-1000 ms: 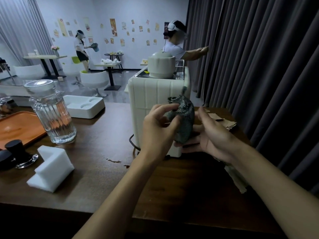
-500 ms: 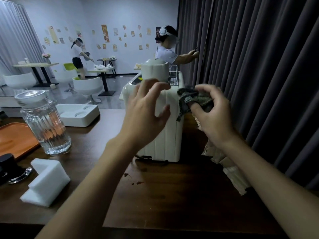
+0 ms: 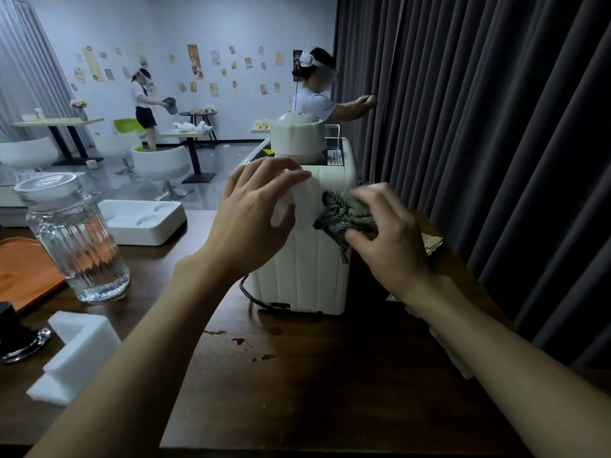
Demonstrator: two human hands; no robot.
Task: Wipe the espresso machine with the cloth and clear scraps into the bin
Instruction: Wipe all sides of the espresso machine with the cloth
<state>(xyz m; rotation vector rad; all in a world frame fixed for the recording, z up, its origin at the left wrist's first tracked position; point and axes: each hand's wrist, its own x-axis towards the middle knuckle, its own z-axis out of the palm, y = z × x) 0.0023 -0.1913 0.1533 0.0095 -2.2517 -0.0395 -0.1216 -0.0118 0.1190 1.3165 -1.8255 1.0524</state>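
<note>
– Looking at the cloth point(image 3: 344, 214), why is it so crumpled?
– The right hand point(image 3: 390, 239) grips it as a thick pad, fingers curled around it, and presses it on the upper part of the espresso machine point(image 3: 304, 276), on the side facing the person. I think a pad wipes better.
– And the left hand point(image 3: 251, 216)?
– It holds nothing, fingers spread, just beside the cloth at the machine's top corner, probably to steady it. I cannot tell if it touches. Brown scraps point(image 3: 238, 341) lie on the surface point(image 3: 330, 391) below.

Café-style room: small tables point(image 3: 56, 122), round chairs point(image 3: 158, 161), postered wall point(image 3: 251, 31), espresso machine point(image 3: 304, 276).
</note>
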